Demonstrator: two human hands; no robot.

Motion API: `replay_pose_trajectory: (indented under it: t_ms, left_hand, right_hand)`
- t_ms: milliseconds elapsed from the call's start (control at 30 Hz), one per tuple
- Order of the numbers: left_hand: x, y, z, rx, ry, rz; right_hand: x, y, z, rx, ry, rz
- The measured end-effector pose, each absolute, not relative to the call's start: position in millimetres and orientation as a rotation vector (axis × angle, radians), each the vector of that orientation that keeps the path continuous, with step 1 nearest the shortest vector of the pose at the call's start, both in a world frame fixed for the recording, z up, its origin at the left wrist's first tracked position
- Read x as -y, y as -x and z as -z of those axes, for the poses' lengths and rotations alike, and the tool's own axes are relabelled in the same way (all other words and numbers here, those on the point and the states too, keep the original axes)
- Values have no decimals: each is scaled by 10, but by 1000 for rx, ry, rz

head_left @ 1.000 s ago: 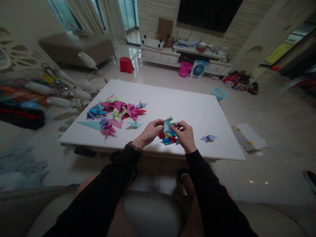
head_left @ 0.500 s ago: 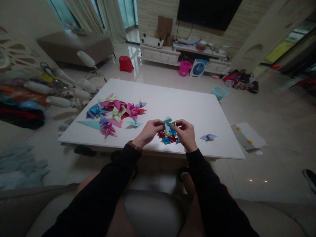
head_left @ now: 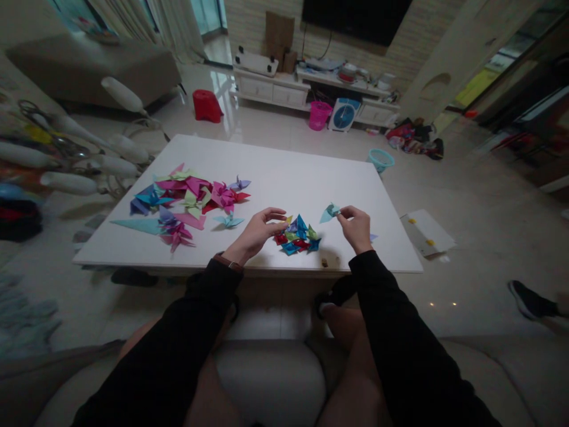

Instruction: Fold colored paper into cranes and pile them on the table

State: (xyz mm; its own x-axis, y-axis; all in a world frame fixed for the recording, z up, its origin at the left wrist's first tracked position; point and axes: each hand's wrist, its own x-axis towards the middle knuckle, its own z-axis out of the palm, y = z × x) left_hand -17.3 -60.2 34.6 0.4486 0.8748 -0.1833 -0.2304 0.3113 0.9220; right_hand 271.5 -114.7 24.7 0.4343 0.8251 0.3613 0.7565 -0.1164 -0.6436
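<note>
Between the fingers of my right hand point(head_left: 357, 229) is a light teal paper crane point(head_left: 330, 212), held above the right half of the white table point(head_left: 284, 160). My left hand point(head_left: 262, 230) hovers with its fingers apart at the left edge of a cluster of small folded papers point(head_left: 297, 236) in blue, red, green and yellow; whether it touches them I cannot tell. Farther left lies a heap of larger paper cranes point(head_left: 191, 196) in pink, green, blue and purple. A single pale teal crane point(head_left: 229, 220) rests between that heap and my left hand. A purple crane point(head_left: 374, 237) is mostly hidden behind my right hand.
A small dark piece point(head_left: 324, 262) lies by the table's front edge. To the left, a lamp with white arms point(head_left: 122, 95) stands close to the table. A teal basket point(head_left: 381, 159) and a white board point(head_left: 427, 232) are on the floor to the right.
My left hand has let go of the teal crane and opened. My right hand has carried the crane away to the right. The camera view has shifted a little.
</note>
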Motion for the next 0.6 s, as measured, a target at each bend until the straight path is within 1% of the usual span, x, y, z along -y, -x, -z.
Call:
replay_pose_trajectory:
  t_ms: [133,267,400,600]
  left_hand:
    - [556,167,-354,-813,-1010,-819]
    - [513,191,-348,-816,-1045,-812]
    - [505,225,-365,-820,-1048,-811]
    - [520,231,-401,-820,-1017,-813]
  right_hand:
    - [1133,-3336,35,1317,2320,23]
    - [1109,-3759,283,1423,2589,49]
    - [1172,-3984,440,1500,2705,54]
    - [1391,-4173,471,1592,2715,53]
